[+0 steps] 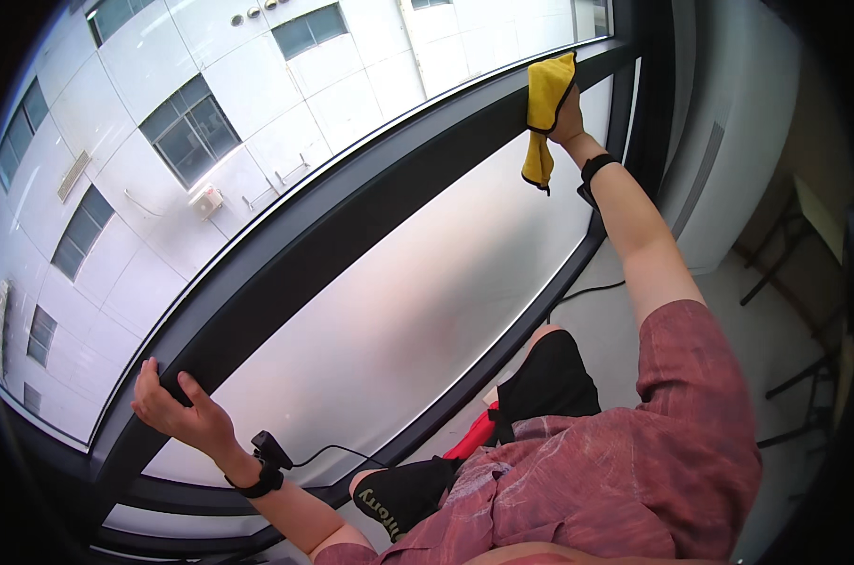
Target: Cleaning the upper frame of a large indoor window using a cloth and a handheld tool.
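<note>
A dark window rail (pixel 314 233) runs slantwise across the view, under a clear pane and above a frosted glass panel (pixel 412 282). At its upper right end my right hand (pixel 568 120) holds a yellow cloth (pixel 550 92) with black edging against the rail. The cloth covers most of my fingers, and one corner hangs down over the frosted panel. My left hand (pixel 183 413) rests on the rail's lower left end, thumb apart from the fingers, with nothing in it. Each wrist wears a black band; the left band (pixel 257 480) carries a small device with a cable.
Through the clear pane shows a white building wall (pixel 257 92) with several windows. A tall white appliance (pixel 730 141) with a vent stands at the right, near folding-type metal legs (pixel 773 268). A black cable (pixel 589 288) lies on the pale floor. Something red (pixel 473 434) shows between my knees.
</note>
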A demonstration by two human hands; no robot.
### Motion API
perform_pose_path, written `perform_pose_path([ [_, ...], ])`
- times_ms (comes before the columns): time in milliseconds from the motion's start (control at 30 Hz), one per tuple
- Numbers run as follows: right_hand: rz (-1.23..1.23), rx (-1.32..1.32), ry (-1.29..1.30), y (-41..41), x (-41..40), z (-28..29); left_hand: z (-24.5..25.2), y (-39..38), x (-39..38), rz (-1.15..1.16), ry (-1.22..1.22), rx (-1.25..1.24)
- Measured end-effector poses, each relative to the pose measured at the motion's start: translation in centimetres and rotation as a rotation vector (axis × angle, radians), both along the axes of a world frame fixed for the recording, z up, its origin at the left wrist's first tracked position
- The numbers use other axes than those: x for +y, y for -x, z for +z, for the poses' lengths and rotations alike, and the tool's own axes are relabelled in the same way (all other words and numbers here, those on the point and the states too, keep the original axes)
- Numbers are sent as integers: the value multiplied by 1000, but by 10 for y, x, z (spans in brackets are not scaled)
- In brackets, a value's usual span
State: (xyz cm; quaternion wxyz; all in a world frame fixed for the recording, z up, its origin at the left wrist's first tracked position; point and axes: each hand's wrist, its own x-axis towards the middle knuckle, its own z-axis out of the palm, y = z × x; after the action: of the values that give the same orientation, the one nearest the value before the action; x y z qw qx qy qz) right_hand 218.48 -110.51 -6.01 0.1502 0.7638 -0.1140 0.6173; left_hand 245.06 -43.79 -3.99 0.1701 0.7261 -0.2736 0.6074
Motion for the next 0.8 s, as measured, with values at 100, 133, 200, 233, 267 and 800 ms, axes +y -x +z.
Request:
perform_pose_path([
  [100,-266,171,-76,9,-29,-2,-2,-1,7,4,11,-22],
  [133,-166,114,-97,-7,-24,0,-7,0,15,35,18,-20],
  [200,-91,-55,-270,-23,-11,-5,-10,-4,11,30,35,-43],
  [233,-74,-119,-273,-31,-11,-3,-9,1,8,15,68,-34],
  [267,-59,-80,-227,-40,21,8,-3,13,4,28,94,-16],
  [800,274,323,-31,-168,419,17,3,17,2,-69,52,103],
])
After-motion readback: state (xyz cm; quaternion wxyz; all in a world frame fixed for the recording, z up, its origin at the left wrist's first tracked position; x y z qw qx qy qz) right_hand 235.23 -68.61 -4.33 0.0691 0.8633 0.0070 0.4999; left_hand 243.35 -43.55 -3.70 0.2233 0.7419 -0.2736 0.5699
